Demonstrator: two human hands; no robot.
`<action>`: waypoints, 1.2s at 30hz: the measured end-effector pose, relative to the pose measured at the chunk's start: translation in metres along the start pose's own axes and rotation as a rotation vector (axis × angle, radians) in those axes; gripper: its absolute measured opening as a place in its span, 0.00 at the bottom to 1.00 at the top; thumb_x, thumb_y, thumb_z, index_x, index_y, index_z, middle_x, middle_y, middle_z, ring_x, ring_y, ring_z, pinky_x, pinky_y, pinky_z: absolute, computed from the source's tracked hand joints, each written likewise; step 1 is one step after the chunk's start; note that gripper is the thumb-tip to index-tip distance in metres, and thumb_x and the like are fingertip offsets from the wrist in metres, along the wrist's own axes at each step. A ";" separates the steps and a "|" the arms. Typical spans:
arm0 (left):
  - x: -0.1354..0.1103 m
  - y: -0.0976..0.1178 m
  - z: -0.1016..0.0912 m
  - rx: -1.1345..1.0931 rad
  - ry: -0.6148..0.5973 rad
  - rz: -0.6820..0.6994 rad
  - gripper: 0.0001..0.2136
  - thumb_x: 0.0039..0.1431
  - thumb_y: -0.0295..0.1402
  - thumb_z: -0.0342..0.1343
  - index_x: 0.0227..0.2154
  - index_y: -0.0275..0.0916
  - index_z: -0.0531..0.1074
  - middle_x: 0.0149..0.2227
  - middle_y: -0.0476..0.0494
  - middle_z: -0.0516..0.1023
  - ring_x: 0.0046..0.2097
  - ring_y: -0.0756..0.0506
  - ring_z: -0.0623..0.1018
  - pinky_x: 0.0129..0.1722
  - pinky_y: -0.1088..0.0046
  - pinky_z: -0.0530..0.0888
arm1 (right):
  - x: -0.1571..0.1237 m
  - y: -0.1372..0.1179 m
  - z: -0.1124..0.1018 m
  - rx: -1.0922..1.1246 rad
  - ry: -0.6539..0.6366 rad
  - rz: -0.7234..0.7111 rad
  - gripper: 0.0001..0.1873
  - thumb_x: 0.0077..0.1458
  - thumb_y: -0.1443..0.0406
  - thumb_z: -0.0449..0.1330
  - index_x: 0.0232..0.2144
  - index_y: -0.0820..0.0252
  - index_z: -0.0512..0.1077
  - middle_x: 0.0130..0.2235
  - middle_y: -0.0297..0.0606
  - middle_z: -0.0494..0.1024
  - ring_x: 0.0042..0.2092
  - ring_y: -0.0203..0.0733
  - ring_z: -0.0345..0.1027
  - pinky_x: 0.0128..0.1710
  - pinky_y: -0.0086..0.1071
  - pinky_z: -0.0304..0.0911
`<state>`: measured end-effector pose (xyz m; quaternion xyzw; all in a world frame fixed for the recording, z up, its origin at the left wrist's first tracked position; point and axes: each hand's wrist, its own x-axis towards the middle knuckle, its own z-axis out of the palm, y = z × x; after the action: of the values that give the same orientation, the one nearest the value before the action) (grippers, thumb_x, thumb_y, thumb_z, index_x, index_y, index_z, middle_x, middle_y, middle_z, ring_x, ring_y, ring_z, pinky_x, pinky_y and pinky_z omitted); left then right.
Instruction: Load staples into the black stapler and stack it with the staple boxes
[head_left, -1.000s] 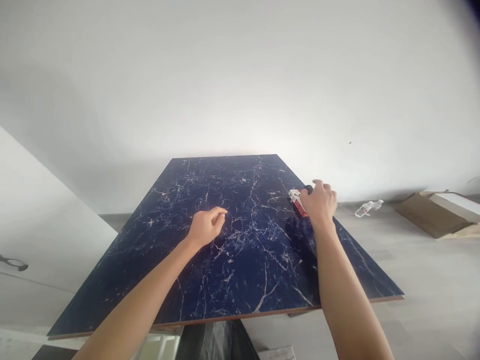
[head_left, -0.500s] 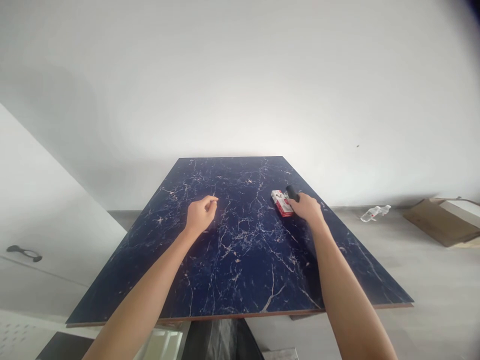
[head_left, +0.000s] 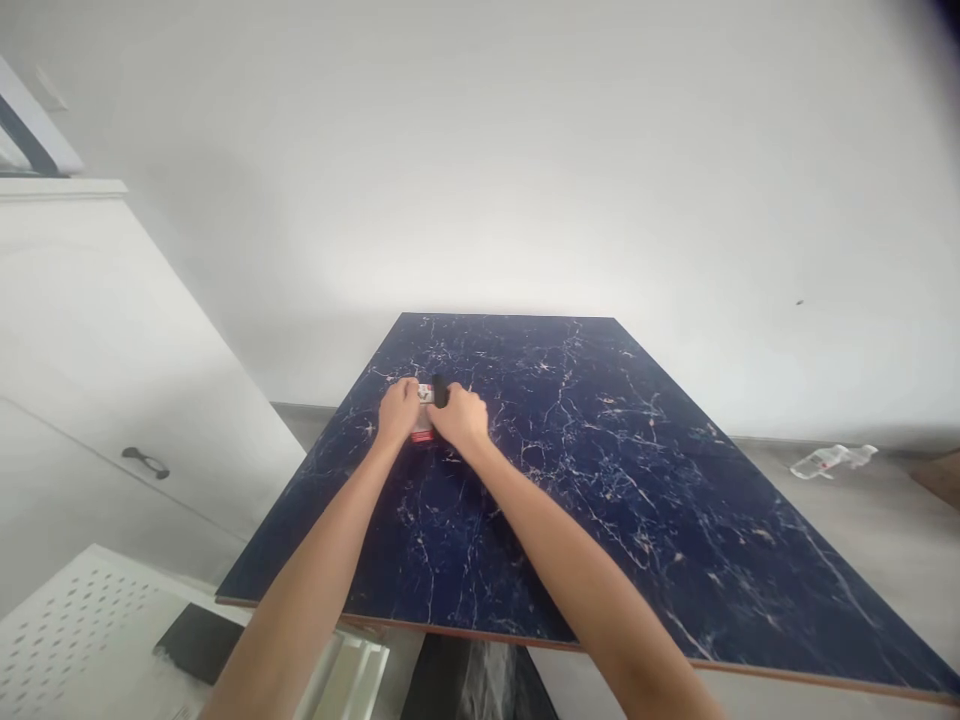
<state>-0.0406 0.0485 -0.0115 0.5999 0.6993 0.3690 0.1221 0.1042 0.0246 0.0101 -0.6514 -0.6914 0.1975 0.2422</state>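
A small red-and-white box [head_left: 423, 436] is between my two hands over the left part of a dark blue marbled table [head_left: 600, 490]. My left hand [head_left: 398, 411] is closed around the box's left side. My right hand [head_left: 463, 419] grips a short black cylinder [head_left: 440, 390], which sticks out past its fingers along the box's right side. The right thumb lies against the box. Fingers cover much of the box, and I cannot tell what the black cylinder is.
To the left stands a white cabinet [head_left: 135, 330] with a dark handle [head_left: 145, 462]. A white perforated panel [head_left: 82, 620] is at the lower left. Clear plastic bottles [head_left: 832, 460] lie on the floor at the right, near a cardboard box [head_left: 939, 478]. A pale wall rises behind the table.
My right hand has carried the box and black cylinder leftward across the table to my left hand, which now holds the box's left side. The view has turned left.
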 end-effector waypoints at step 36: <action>-0.031 0.006 -0.011 0.504 -0.025 0.452 0.18 0.55 0.25 0.56 0.50 0.34 0.73 0.56 0.35 0.73 0.56 0.35 0.71 0.58 0.58 0.69 | 0.101 0.019 0.047 0.996 -0.120 0.217 0.15 0.51 0.68 0.66 0.44 0.63 0.76 0.32 0.38 0.79 0.29 0.37 0.73 0.34 0.30 0.73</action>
<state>-0.0350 0.0154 -0.0080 0.7557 0.6162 0.1948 -0.1062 0.0880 0.1288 -0.0305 -0.5126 -0.4544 0.5642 0.4610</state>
